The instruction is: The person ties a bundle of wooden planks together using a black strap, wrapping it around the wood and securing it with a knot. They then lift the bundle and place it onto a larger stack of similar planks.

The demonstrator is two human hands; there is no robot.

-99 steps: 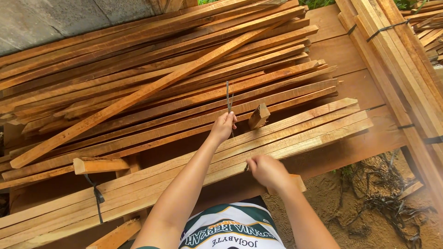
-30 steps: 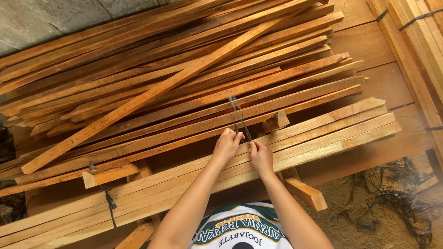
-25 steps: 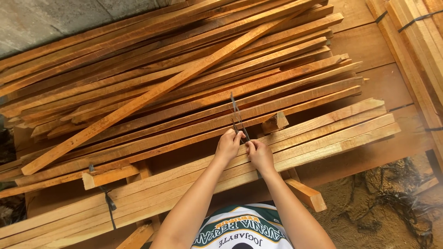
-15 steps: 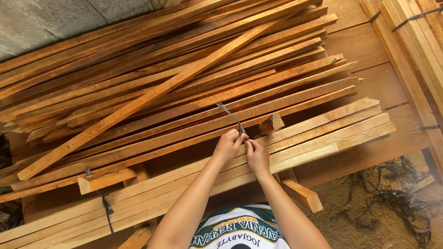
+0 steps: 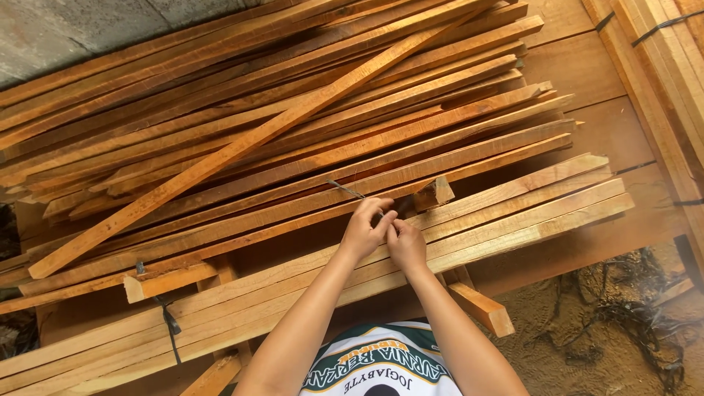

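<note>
My left hand (image 5: 364,229) and my right hand (image 5: 405,244) are pressed together over a bundle of light wooden slats (image 5: 513,209). Both pinch a thin dark strap (image 5: 346,190), whose free end sticks out to the upper left of my left hand. A short wood offcut (image 5: 434,194) lies just beyond my fingers, between the light bundle and the pile of long reddish planks (image 5: 293,132).
A second dark strap (image 5: 170,326) binds the light bundle at the left. A loose wood block (image 5: 167,281) rests there. More strapped timber (image 5: 660,66) is stacked at the right. Sandy ground with roots (image 5: 616,330) lies at the lower right.
My right hand came up from the near edge of the bundle to join my left hand on the strap. The strap's free end tipped from upright to leaning left.
</note>
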